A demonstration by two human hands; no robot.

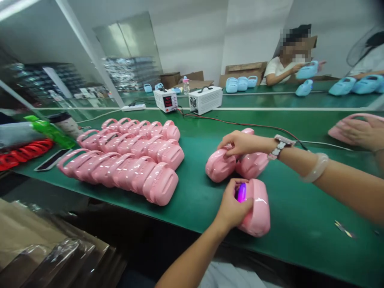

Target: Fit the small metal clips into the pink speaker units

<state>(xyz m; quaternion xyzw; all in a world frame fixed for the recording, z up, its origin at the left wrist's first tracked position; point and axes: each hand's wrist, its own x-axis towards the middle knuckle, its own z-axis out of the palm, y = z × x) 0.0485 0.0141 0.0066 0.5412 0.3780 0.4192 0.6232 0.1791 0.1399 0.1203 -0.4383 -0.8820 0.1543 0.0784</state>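
My left hand (234, 206) is closed around the near side of a glossy pink handled case (261, 208), thumb over its edge. A purple light glows on this case beside my fingers, and its underside rests at the table's front edge. My right hand (240, 144), with a watch and a pale bangle on that arm, reaches in from the right. Its fingers are bent onto the top of another pink case (220, 168). Close by stands a third pink case (253, 164), with one more partly hidden behind my right hand.
Rows of pink cases (129, 172) fill the green table (192, 200) on the left. Behind are two white power units (207, 99) with cables. A co-worker's hand (360, 130) holds a pink case at right. Another person handles a blue case (307, 71) across the table.
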